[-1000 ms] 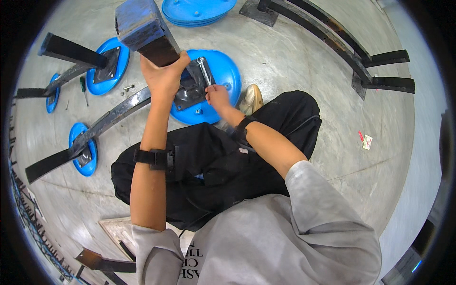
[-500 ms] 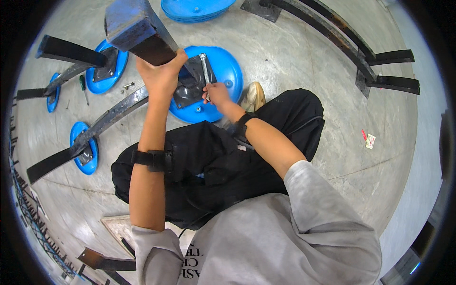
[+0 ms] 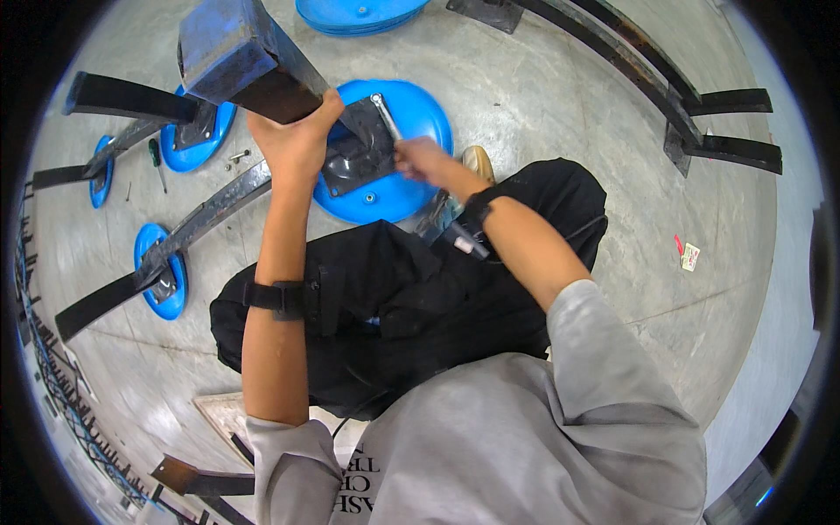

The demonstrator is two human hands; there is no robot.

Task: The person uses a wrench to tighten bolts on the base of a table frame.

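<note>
My left hand (image 3: 296, 140) is wrapped round a thick square metal tube (image 3: 229, 66) with worn blue paint, which rises toward me. Below it, a black mounting plate (image 3: 354, 182) lies on the underside of a round blue seat (image 3: 427, 114). My right hand (image 3: 424, 162), a little blurred, holds the handle end of a silver wrench (image 3: 386, 117). The wrench's ring end sits at the plate's upper right corner; whatever is inside the ring is hidden. A curved metal bar (image 3: 214, 206) runs from behind my left forearm to a smaller-looking blue seat (image 3: 179, 289) at the left.
Another frame with blue seats (image 3: 191, 156) stands at the far left. Near it lie a screwdriver (image 3: 156, 157) and several bolts (image 3: 236, 157). Stacked blue seats (image 3: 359, 22) are at the far side. A black curved frame (image 3: 612, 66) occupies the far right; a small tag (image 3: 690, 256) lies below it.
My right hand has moved right, swinging the wrench handle with it while the ring end stays at the plate corner. My left hand keeps its hold on the tube, which has shifted slightly left.
</note>
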